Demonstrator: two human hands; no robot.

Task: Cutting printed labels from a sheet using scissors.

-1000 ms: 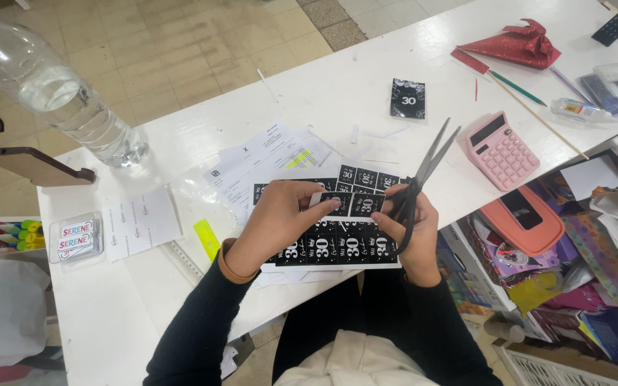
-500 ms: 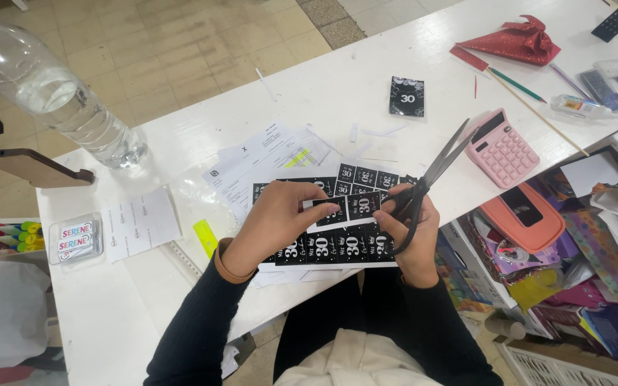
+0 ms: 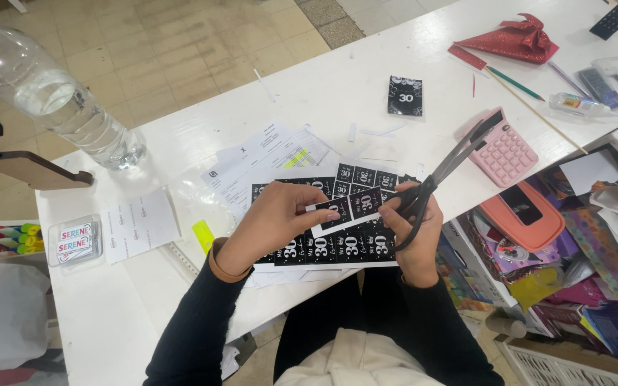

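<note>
- While your left hand (image 3: 270, 225) pinches a small black-and-white paper strip of printed labels (image 3: 345, 209), it stays above the big black printed sheet (image 3: 337, 246) on the white table (image 3: 180, 129).
- Your right hand (image 3: 415, 229) grips dark metal scissors (image 3: 445, 168), blades apart, pointing to a pink plastic calculator (image 3: 506, 151).
- Near your left side stands a clear plastic water bottle (image 3: 51, 93).

Our left hand (image 3: 270, 225) pinches with thumb and fingertips, our right hand (image 3: 413, 221) is curled closed, both forearms angled inward, sleeves dark.
</note>
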